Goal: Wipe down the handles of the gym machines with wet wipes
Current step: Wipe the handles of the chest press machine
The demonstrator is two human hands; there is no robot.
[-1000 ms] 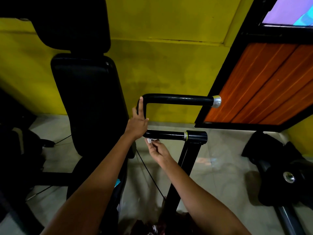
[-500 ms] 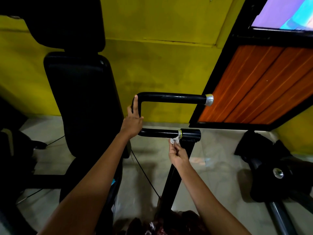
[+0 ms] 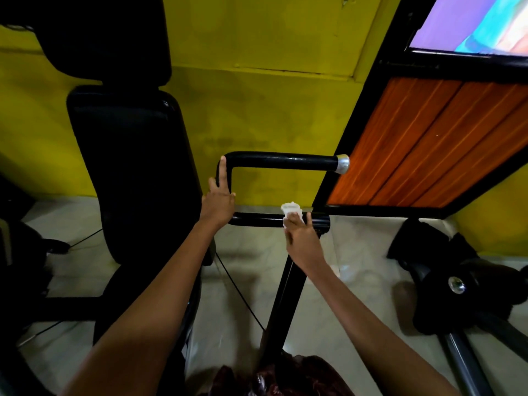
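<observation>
Now the left hand [image 3: 218, 205] grips the bend of the black U-shaped handle [image 3: 283, 160], index finger extended, while the right hand [image 3: 301, 238] pinches a white wet wipe [image 3: 291, 210] against its lower bar.

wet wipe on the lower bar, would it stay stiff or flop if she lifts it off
Probably floppy: the wet wipe sits bunched and crumpled over the lower bar under the right hand. Likely very light, since it is small and thin. It may cling slightly, being damp.

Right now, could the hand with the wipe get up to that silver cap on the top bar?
Probably yes: the right hand is on the lower bar, and only open air separates it from the silver cap.
</observation>
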